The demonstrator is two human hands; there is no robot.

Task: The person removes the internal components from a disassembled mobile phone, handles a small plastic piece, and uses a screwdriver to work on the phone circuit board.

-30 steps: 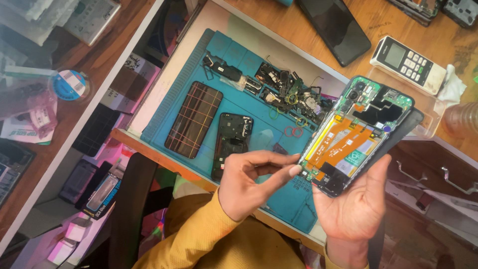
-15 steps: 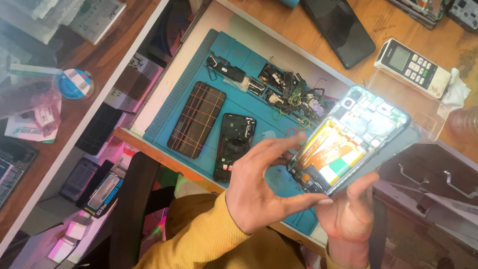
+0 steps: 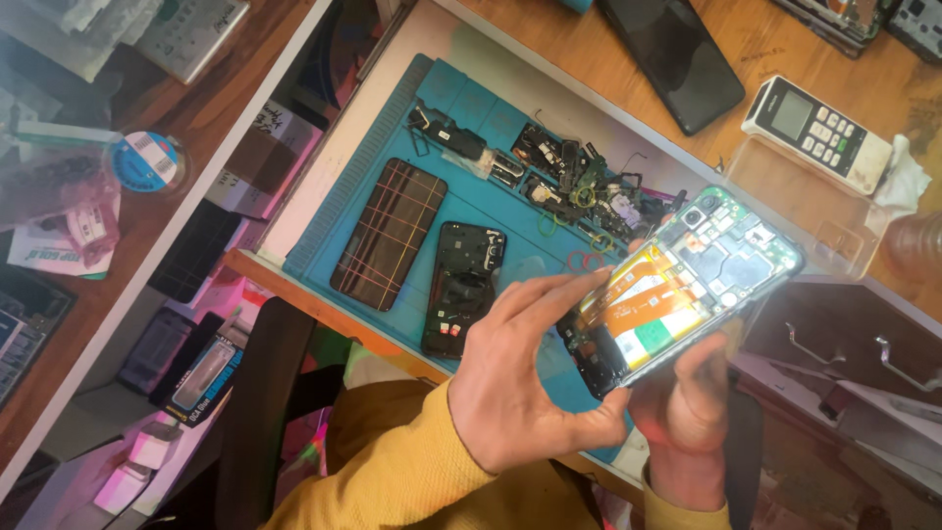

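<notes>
Up close, the right hand [image 3: 687,412] cradles an opened phone [image 3: 687,290] from beneath, fingers curled round its lower edge, so the grip is closed on it. The left hand [image 3: 520,383] is closed on the same phone too: its thumb presses the near bottom corner while the fingers [image 3: 559,290] lie flat against the left side of the exposed insides, by the orange flex. The phone's long axis runs from that lower-left corner up and to the right, away from both hands, camera end farthest out. The left hand sits nearer the open face; the right is mostly hidden behind the body.

Just beyond the left fingers, on a blue mat [image 3: 471,108], lie a black frame [image 3: 464,287] and a checked back cover [image 3: 390,234], with loose parts [image 3: 569,177] farther off. A remote [image 3: 816,132] rests well beyond the phone's far end.
</notes>
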